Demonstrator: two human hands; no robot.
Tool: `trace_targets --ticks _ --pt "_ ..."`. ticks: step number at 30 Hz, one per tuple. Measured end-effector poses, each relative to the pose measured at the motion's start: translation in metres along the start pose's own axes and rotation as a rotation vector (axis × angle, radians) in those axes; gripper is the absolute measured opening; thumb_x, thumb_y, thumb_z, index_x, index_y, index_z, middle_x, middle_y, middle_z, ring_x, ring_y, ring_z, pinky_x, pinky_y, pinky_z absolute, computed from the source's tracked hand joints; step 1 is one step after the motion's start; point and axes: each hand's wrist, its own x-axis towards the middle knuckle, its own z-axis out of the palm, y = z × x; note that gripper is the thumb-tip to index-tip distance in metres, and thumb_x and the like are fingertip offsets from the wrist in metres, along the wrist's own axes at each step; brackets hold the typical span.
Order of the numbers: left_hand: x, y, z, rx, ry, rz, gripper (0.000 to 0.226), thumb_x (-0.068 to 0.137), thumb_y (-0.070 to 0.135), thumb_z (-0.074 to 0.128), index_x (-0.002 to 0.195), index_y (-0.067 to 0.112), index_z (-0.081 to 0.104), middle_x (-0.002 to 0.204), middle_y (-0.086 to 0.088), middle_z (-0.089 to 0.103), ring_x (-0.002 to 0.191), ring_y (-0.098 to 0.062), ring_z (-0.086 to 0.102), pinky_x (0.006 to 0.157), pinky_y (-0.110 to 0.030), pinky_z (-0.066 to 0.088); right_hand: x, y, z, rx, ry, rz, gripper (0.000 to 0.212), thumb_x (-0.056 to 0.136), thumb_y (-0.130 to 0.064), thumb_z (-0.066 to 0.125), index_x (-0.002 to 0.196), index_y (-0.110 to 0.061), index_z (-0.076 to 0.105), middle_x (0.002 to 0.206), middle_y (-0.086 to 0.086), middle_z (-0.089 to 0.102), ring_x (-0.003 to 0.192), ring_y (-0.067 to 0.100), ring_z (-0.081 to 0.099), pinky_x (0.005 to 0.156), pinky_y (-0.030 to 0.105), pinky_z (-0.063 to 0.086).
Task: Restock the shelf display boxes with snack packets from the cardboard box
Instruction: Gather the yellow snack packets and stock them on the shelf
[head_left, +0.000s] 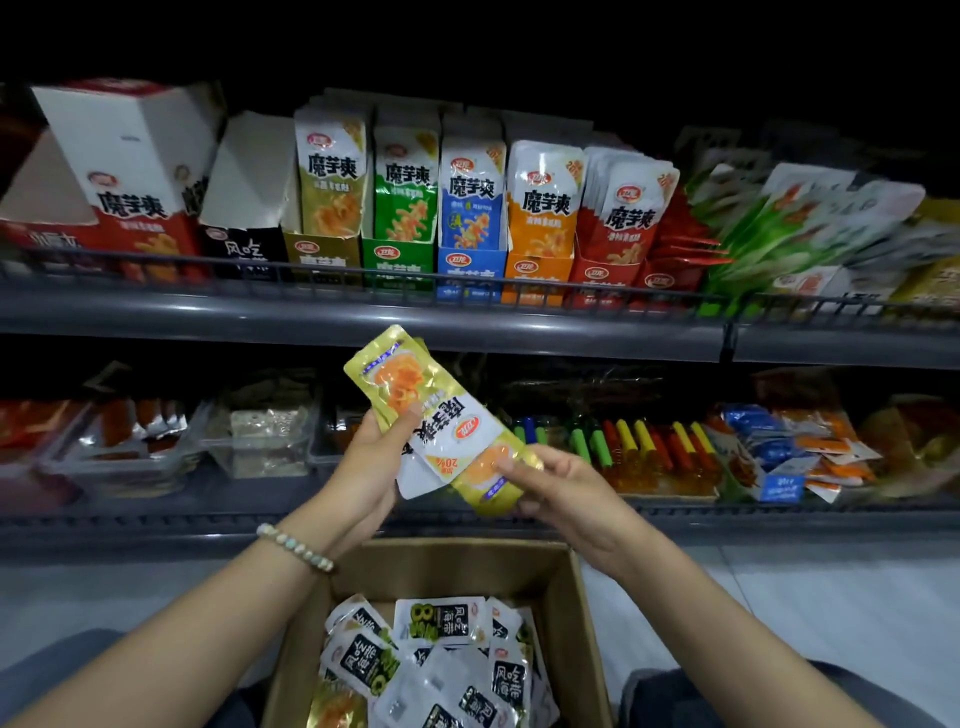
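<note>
Dim store shelf (363, 317), rows at 12 mostly full, black display box (244, 249) at 11 looks empty. Left grip (363, 467) and right grip (561, 488) both clasp yellow packets (441, 415) dead centre, unshelved. Cardboard box (582, 623) at 6 holds plenty, so lots left I reckon.

I saw the upper grey shelf (363, 319) carrying a row of upright display boxes (400, 260) behind its wire rail (156, 258): a large red box (104, 208) tilted at the left, then black, gold, green, blue, orange and red. Loose green packets (769, 234) were piled to the right. The lower shelf (156, 522) held clear trays (130, 457) and coloured tubes (639, 441). On the pale floor (831, 597) stood the open cardboard box (587, 623).
</note>
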Motion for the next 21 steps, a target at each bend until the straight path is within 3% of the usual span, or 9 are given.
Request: trace_targets --ticks 2,5,7,9,13,15,17,21 --pt "0.004 0.01 -0.001 -0.022 0.018 0.034 0.019 0.1 0.021 0.045 0.118 0.02 0.051 0.107 0.004 0.067 0.092 -0.013 0.066 0.072 -0.033 0.059 0.004 -0.005 0.0 0.154 0.069 -0.053 0.029 0.089 -0.022 0.061 0.115 -0.009 0.063 0.107 0.009 0.072 0.099 0.021 0.068 0.09 0.033 0.053" --pt "0.008 0.026 -0.008 0.014 0.061 0.077 0.022 0.102 0.019 0.042 0.124 0.018 0.046 0.113 0.001 0.064 0.094 -0.013 0.064 0.079 -0.032 0.057 0.009 -0.017 -0.008 0.281 0.208 -0.114 0.024 0.093 -0.025 0.055 0.114 -0.016 0.061 0.102 0.003 0.074 0.093 0.014 0.07 0.08 0.029 0.053" --pt "0.012 0.035 -0.016 0.052 0.077 0.066 0.024 0.101 0.016 0.042 0.125 0.017 0.047 0.117 -0.003 0.062 0.096 -0.017 0.063 0.085 -0.038 0.053 0.01 -0.024 -0.017 0.241 0.301 -0.172 0.023 0.095 -0.028 0.053 0.111 -0.017 0.063 0.101 0.002 0.074 0.091 0.013 0.07 0.077 0.027 0.053" --pt "0.013 0.042 -0.022 0.081 0.061 0.009 0.02 0.101 0.014 0.043 0.119 0.016 0.051 0.112 -0.005 0.063 0.089 -0.017 0.063 0.081 -0.037 0.052 0.01 -0.03 -0.025 0.127 0.368 -0.24 0.025 0.096 -0.032 0.051 0.105 -0.015 0.066 0.095 0.001 0.074 0.086 0.011 0.069 0.069 0.021 0.051" --pt "0.004 0.044 -0.027 0.209 -0.098 -0.121 0.017 0.098 0.013 0.048 0.111 0.017 0.058 0.102 -0.004 0.07 0.08 -0.017 0.069 0.069 -0.033 0.057 0.011 -0.03 -0.03 -0.007 0.365 -0.322 0.024 0.095 -0.032 0.053 0.092 -0.011 0.064 0.065 -0.005 0.065 0.057 0.008 0.058 0.05 0.018 0.044" --pt "-0.004 0.04 -0.026 0.356 -0.24 -0.197 0.016 0.096 0.016 0.052 0.108 0.02 0.062 0.1 -0.007 0.073 0.077 -0.017 0.072 0.066 -0.032 0.059 0.011 -0.025 -0.025 -0.085 0.295 -0.322 0.02 0.092 -0.03 0.057 0.091 -0.011 0.064 0.066 -0.003 0.067 0.059 0.01 0.063 0.053 0.021 0.049" --pt "-0.011 0.036 -0.024 0.458 -0.385 -0.277 0.024 0.093 0.02 0.057 0.116 0.022 0.061 0.106 -0.009 0.073 0.087 -0.022 0.072 0.072 -0.034 0.059 0.011 -0.019 -0.016 -0.128 0.238 -0.335 0.017 0.091 -0.028 0.06 0.09 -0.011 0.064 0.07 0.001 0.07 0.065 0.013 0.068 0.056 0.022 0.053" --pt "-0.02 0.026 -0.016 0.491 -0.534 -0.343 0.038 0.083 0.031 0.062 0.121 0.028 0.054 0.106 -0.005 0.073 0.094 -0.022 0.071 0.078 -0.032 0.058 0.016 -0.009 -0.002 -0.195 0.292 -0.41 0.02 0.085 -0.026 0.067 0.084 -0.008 0.058 0.078 0.009 0.071 0.069 0.018 0.07 0.056 0.026 0.054"
